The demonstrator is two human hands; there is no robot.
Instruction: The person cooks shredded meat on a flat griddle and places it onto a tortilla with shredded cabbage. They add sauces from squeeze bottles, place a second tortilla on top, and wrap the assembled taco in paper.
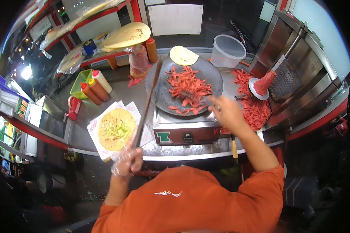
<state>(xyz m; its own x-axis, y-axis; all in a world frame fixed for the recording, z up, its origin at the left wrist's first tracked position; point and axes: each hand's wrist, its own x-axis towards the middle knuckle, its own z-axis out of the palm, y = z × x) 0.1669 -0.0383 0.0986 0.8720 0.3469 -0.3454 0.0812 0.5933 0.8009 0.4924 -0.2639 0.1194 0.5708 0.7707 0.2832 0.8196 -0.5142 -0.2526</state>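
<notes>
My left hand (126, 161), in a clear plastic glove, is closed around the lower end of a long, narrow, dark blade-like tool (147, 105). The tool slants up across the left rim of a round dark griddle (159, 93). Reddish meat strips (188, 83) are heaped on the griddle, and a pale folded flatbread (182, 55) lies at its far edge. Over the griddle's right rim is my bare right hand (227, 112), fingers curled. A blurred grey utensil end shows in the meat; whether that hand grips it is unclear. Left of the griddle, a flatbread (107, 136) with shredded lettuce (120, 131) rests on white paper (93, 126).
More meat strips (254, 112) lie on the right beneath a meat cone (265, 82) on a spit. Behind are a clear plastic tub (228, 50) and stacked flatbreads (128, 35). Sauce bottles (99, 89) stand at left. A wooden handle (234, 147) juts over the counter's front edge.
</notes>
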